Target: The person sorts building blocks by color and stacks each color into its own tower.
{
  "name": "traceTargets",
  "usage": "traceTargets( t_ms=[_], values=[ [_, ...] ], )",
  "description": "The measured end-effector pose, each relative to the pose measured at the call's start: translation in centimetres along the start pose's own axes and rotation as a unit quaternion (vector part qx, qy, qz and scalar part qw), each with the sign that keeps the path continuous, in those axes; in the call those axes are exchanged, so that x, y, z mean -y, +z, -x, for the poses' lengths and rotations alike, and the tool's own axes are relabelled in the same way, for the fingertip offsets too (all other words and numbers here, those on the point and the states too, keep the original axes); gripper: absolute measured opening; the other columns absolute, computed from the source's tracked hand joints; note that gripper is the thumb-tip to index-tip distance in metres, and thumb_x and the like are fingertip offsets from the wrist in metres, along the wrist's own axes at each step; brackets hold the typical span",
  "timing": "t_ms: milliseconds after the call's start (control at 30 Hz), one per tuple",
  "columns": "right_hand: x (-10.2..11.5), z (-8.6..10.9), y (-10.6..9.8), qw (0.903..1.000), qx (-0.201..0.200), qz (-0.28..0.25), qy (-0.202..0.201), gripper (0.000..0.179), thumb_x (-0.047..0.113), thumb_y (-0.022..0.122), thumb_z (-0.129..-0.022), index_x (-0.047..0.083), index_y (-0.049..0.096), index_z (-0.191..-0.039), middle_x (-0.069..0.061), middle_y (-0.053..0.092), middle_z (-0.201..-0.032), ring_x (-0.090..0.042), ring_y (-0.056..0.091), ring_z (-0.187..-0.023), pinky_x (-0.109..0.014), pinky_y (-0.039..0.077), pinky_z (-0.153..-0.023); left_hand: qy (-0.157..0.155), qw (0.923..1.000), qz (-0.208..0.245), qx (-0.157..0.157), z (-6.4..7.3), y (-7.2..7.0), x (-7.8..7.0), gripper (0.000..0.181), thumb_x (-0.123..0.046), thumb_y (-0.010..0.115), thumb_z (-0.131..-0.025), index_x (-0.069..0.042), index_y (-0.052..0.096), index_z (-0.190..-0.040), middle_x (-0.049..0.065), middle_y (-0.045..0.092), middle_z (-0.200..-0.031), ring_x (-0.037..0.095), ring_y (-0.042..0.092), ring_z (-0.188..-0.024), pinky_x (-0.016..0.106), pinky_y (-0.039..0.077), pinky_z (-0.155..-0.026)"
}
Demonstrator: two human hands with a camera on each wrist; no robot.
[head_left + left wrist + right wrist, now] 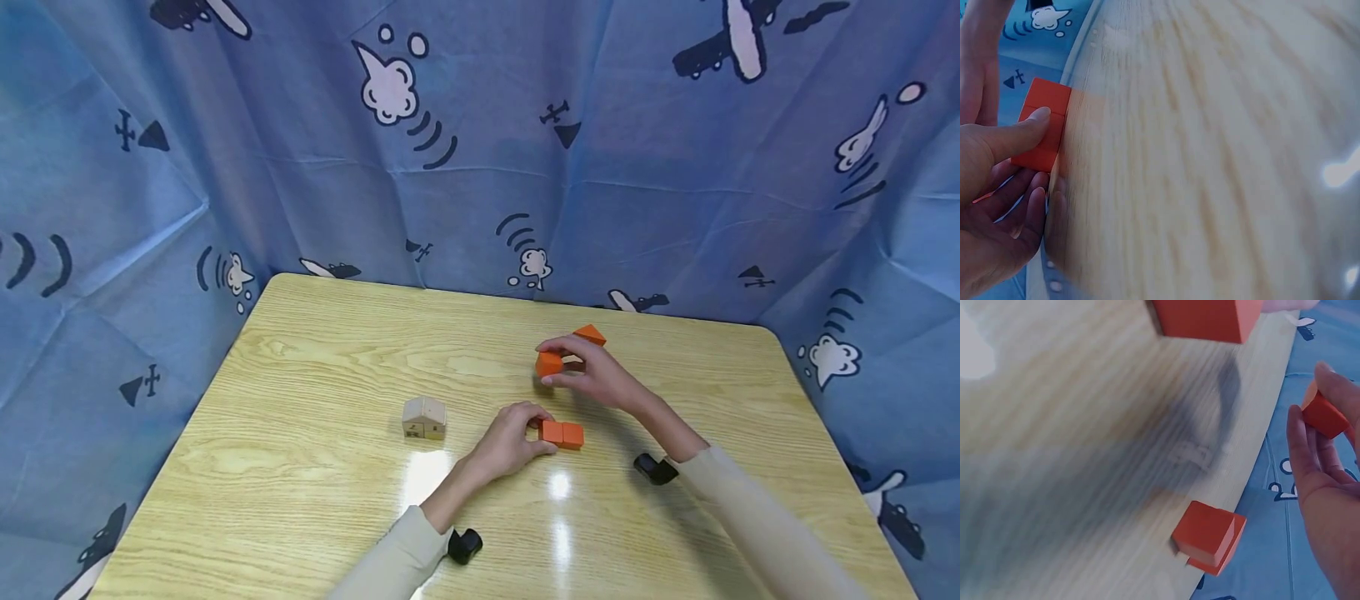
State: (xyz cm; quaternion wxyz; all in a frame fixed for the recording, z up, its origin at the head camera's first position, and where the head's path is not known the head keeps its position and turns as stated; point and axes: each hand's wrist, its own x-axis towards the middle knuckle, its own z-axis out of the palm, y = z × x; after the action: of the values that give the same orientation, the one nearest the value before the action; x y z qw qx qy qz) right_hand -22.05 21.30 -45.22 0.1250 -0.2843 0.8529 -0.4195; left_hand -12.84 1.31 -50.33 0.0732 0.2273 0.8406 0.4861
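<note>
Two orange cubes [573, 436] sit side by side on the table. My left hand [510, 446] pinches the left orange cube [1054, 128] between thumb and fingers, low against the tabletop. Farther back, my right hand [597, 377] holds an orange block [549, 365] between thumb and fingertips; a shadow lies beneath it, and its full shape is partly hidden. Just behind that hand lies an orange wedge-like block [591, 334]. In the right wrist view, orange blocks [1205, 532] rest close together near the table's edge.
A small pale wooden house [424, 417] made of fitted blocks stands left of my left hand. The wood-grain table [315, 358] ends at a blue patterned curtain [465, 167] at the back and sides. Black wrist cameras [465, 546] sit on both wrists.
</note>
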Motion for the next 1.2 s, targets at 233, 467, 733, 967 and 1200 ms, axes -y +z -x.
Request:
traceTargets(
  t_ms=[233, 467, 733, 967, 1200],
  values=[
    [-0.4, 2.7, 0.0, 0.9994, -0.023, -0.018, 0.016, 0.048, 0.011, 0.079, -0.092, 0.003, 0.061, -0.136, -0.01, 0.06, -0.134, -0.03, 0.061, -0.119, -0.041, 0.056, -0.098, 0.003, 1.0, 0.007, -0.003, 0.0, 0.1, -0.2, 0.028, -0.009, 0.087, -0.083, -0.003, 0.074, -0.107, 0.003, 0.069, -0.099, 0.017, 0.063, -0.095, 0.022, 0.05, -0.085],
    [0.0, 4.7, 0.8, 0.9987, -0.037, -0.021, 0.026, 0.05, 0.011, 0.08, -0.09, 0.0, 0.06, -0.135, -0.012, 0.061, -0.131, -0.032, 0.062, -0.116, -0.039, 0.057, -0.096, 0.005, 1.0, -0.001, -0.006, 0.1, 0.0, -0.1, 0.029, -0.01, 0.087, -0.083, -0.002, 0.073, -0.108, 0.004, 0.068, -0.099, 0.018, 0.063, -0.093, 0.021, 0.051, -0.082],
    [0.5, 6.3, 2.1, 0.9981, -0.055, -0.008, 0.025, 0.046, 0.01, 0.084, -0.086, 0.005, 0.065, -0.127, -0.008, 0.065, -0.121, -0.03, 0.066, -0.11, -0.048, 0.057, -0.095, -0.006, 1.0, 0.002, -0.004, 0.1, 0.0, -0.1, 0.03, -0.012, 0.086, -0.084, -0.004, 0.073, -0.11, 0.004, 0.071, -0.103, 0.017, 0.063, -0.099, 0.024, 0.05, -0.088],
    [0.4, 7.0, 3.4, 0.9974, -0.062, 0.026, -0.027, 0.045, 0.004, 0.087, -0.081, 0.006, 0.068, -0.122, -0.003, 0.067, -0.117, -0.018, 0.066, -0.104, -0.042, 0.059, -0.091, -0.01, 0.9999, -0.002, -0.008, 0.0, 0.0, -0.2, 0.029, -0.013, 0.088, -0.083, -0.003, 0.073, -0.106, 0.004, 0.069, -0.099, 0.019, 0.063, -0.095, 0.024, 0.05, -0.086],
    [0.3, 7.2, 4.3, 0.996, -0.06, 0.036, -0.055, 0.043, 0.011, 0.088, -0.082, 0.007, 0.068, -0.12, 0.004, 0.066, -0.113, -0.013, 0.065, -0.099, -0.034, 0.059, -0.089, -0.022, 0.9996, -0.017, -0.007, 0.0, 0.0, -0.1, 0.036, -0.015, 0.089, -0.082, -0.002, 0.073, -0.112, 0.003, 0.069, -0.102, 0.017, 0.062, -0.097, 0.025, 0.049, -0.089]
  ],
)
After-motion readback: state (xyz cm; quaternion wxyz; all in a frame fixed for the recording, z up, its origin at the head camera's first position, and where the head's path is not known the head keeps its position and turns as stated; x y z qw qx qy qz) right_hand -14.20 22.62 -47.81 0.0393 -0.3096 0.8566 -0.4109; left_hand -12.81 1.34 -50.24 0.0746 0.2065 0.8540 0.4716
